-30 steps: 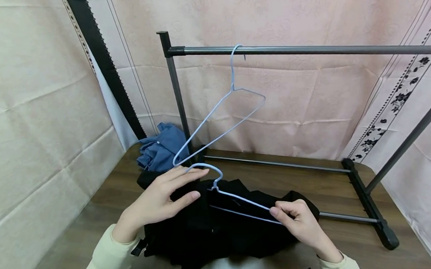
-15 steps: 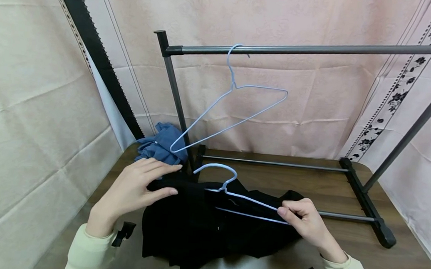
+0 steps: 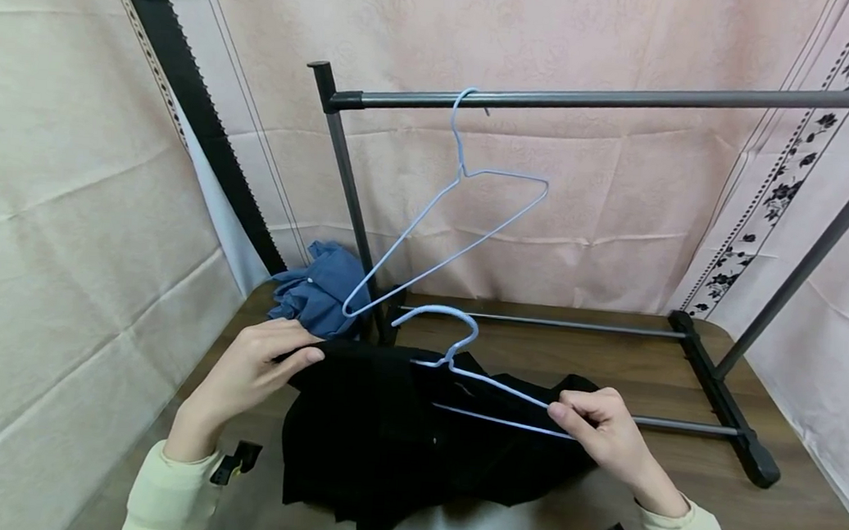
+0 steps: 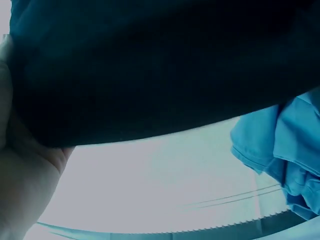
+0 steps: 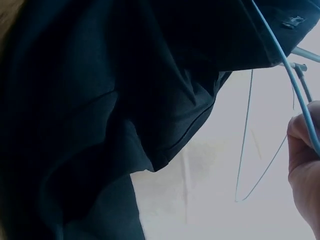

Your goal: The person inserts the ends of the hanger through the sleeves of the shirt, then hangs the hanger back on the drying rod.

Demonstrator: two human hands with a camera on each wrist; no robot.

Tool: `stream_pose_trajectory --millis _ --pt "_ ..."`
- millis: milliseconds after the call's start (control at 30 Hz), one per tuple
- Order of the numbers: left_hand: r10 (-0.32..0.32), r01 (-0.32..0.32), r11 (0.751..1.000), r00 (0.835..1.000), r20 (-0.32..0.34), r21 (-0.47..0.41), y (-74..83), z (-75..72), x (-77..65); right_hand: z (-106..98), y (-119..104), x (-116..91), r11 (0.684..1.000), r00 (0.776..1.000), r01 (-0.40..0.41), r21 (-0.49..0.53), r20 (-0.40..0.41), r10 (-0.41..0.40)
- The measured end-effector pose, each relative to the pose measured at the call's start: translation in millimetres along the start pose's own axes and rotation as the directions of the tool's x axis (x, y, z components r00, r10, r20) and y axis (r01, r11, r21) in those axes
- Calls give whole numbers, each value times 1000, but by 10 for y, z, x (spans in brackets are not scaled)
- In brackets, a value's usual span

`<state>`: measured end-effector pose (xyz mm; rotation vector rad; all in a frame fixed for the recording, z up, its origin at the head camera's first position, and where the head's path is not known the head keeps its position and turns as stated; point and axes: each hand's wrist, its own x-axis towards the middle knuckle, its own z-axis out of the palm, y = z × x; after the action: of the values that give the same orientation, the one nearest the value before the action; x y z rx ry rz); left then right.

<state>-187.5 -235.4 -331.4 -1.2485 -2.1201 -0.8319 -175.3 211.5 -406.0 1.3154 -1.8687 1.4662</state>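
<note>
A black shirt (image 3: 360, 441) hangs in loose folds over the near part of the table. Through its neck opening runs a light blue clothes hanger (image 3: 490, 382), its hook standing up and curving left. My left hand (image 3: 243, 371) pinches the shirt's left shoulder between thumb and fingers; in the left wrist view dark cloth (image 4: 150, 85) covers most of that hand. On the right, my right hand (image 3: 600, 437) pinches the hanger's right arm with thumb and fingers. The right wrist view shows the hanger wire (image 5: 285, 60) running into that hand.
A grey metal clothes rack (image 3: 591, 102) stands on the wooden table (image 3: 537, 351). A second blue hanger (image 3: 412, 231) hangs from its bar, just behind the shirt. At the rack's left foot lies a crumpled blue garment (image 3: 323, 287). Pale cloth (image 3: 584, 202) hangs behind.
My left hand moved left off the hanger's hook area and now grips the shirt's left shoulder. The held hanger's hook shifted slightly right and up. The hanger on the rack swung.
</note>
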Motion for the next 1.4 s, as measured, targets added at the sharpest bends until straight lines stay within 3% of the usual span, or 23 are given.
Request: stream_pose_trajectory --millis 200,500,700,900,1100,1300,1400 --pt "108 -108 994 992 -65 5 120 34 155 87 -27 51 998 1000 23 -51 8 -23" --pt "115 -122 989 989 -88 -83 390 172 436 279 8 24 994 999 24 -109 -45 -28" --pt "120 -124 992 983 -138 -15 625 319 562 382 6 -7 992 994 24 -127 -99 -36" --pt "207 -184 973 961 -182 138 856 409 636 436 -11 -12 995 988 32 -95 -148 -46" --pt "220 -166 957 950 -224 237 947 318 609 462 8 -56 998 985 37 -44 -167 -43" --pt "258 -171 944 916 -309 281 947 109 631 414 52 -56 995 989 41 89 -142 -28" --pt "257 -161 937 918 -302 310 903 -32 627 380 54 -30 990 991 67 122 -125 -52"
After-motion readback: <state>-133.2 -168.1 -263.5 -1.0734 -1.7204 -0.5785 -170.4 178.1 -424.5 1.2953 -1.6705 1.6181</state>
